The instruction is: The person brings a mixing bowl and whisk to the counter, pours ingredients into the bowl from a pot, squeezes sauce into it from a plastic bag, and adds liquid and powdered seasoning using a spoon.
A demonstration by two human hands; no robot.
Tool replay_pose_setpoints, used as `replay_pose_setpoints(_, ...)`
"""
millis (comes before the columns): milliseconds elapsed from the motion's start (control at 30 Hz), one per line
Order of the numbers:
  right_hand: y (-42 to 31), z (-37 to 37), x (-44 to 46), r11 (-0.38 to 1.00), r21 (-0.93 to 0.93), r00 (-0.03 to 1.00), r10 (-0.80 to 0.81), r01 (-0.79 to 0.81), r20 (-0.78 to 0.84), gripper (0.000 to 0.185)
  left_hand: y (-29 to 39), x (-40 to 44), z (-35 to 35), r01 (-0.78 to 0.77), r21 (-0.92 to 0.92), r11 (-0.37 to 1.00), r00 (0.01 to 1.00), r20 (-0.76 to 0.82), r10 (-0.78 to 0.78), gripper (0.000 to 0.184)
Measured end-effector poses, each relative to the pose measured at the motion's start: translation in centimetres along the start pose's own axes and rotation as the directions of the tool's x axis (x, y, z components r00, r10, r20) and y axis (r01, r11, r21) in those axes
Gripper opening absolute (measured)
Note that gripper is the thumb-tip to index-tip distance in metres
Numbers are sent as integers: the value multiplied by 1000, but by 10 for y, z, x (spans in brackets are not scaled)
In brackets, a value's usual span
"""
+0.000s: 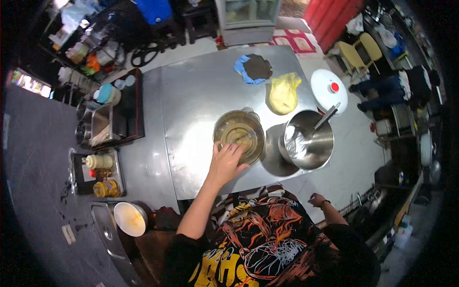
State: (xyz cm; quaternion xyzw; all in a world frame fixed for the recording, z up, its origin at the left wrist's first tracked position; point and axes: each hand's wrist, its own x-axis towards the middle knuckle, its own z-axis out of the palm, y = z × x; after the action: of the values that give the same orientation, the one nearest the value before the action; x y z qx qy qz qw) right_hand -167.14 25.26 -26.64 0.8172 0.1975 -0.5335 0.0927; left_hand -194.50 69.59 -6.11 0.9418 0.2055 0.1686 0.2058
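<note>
A round glass bowl (257, 138) stands on the steel table (191, 95). My left hand (227, 161) reaches over its near left rim, fingers apart and pointing into it; whether the fingertips touch the bowl's inside cannot be made out. Right of the bowl is a steel pot (322, 146) with a metal utensil (327, 116) leaning on its rim. Behind them lie a yellow bag with a pale yellow mass (283, 99) and a dark cloth (258, 67) beside a blue one (243, 71). My right hand (316, 200) hangs off the table's near edge, fingers curled, contents unclear.
A white lid with a red knob (321, 91) is at the table's right edge. On the left are a dark tray with containers (138, 103), a tray of bottles (121, 174) and a white bowl (126, 217). A person (413, 86) is at the far right.
</note>
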Motion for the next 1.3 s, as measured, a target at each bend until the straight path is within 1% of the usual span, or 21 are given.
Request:
replay_pose_setpoints(133,-67,44,-35,988,157,992,28,-9,-124,42,-11,-6,6,-125,186,975,982,160,96,66)
replay_pose_setpoints(233,-108,64,-53,980,191,985,-28,61,-169,46,-17,-8,1,-125,26,992,990,73,123,67)
replay_pose_setpoints(300,-138,61,-75,990,-32,966,-141,137,-216,46,-17,-13,-12,-102,-91,991,995,5,103,67)
replay_pose_setpoints(400,-191,24,-115,940,-314,984,-161,131,-72,33,-34,-28,-51,49,-312,949,937,-314,-151,63)
replay_pose_setpoints(433,-216,1,-139,910,-326,960,-278,254,-28,28,-44,-34,-65,173,-458,872,891,-304,-337,60)
replay_pose_setpoints(467,-243,-17,-164,896,-274,917,-387,350,-96,24,-68,-42,-70,166,-449,878,853,-381,-356,60)
replay_pose_setpoints(500,-264,-33,-175,844,-192,839,-528,500,-135,21,-93,-50,-67,166,-656,736,793,-355,-495,56)
replay_pose_setpoints(567,-319,-64,-206,773,-130,676,-612,621,-410,17,-138,-69,-70,271,-941,201,629,15,-778,31)
replay_pose_setpoints(700,-386,-110,-193,595,-568,193,-767,568,-611,18,-190,-111,-55,340,-938,-71,578,268,-771,39)
replay_pose_setpoints(767,-407,-125,-160,563,-673,133,-805,480,-579,17,-198,-126,-44,280,-917,-284,505,392,-769,36)
replay_pose_setpoints(800,-414,-126,-144,529,-757,89,-837,383,-540,16,-203,-135,-36,272,-920,-281,511,386,-768,36)
replay_pose_setpoints(833,-418,-123,-128,528,-763,81,-838,374,-540,16,-207,-142,-26,393,-914,-105,463,295,-836,36)
replay_pose_setpoints(867,-421,-123,-111,497,-823,155,-868,274,-472,16,-209,-144,-20,505,-861,64,430,187,-883,35)
replay_pose_setpoints(900,-423,-126,-105,454,-875,240,-880,170,-410,16,-207,-142,-18,490,-869,64,445,186,-876,35)
replay_pose_setpoints(933,-424,-126,-101,434,-889,268,-882,147,-387,15,-203,-139,-14,517,-745,422,419,-210,-883,32)
replay_pose_setpoints(967,-427,-128,-104,444,-882,334,-864,156,-376,14,-196,-136,-12,550,-480,683,396,-570,-720,31)
replay_pose_setpoints(1000,-428,-130,-112,455,-874,400,-842,169,-361,14,-185,-128,-18,591,-130,796,381,-825,-418,31)
replay_pose_setpoints(1067,-427,-133,-138,504,-847,427,-812,170,-398,14,-157,-119,-35,541,-161,826,424,-796,-432,30)
replay_pose_setpoints(1133,-428,-136,-151,547,-815,452,-786,192,-421,13,-128,-108,-41,395,-678,620,644,-277,-713,24)
replay_pose_setpoints(1200,-422,-140,-155,731,-623,462,-670,277,-581,14,-119,-97,-13,451,-724,521,785,46,-617,26)
replay_pose_setpoints(1300,-430,-144,-165,764,-599,506,-625,239,-594,14,-82,-75,23,577,-800,166,743,430,-513,29)
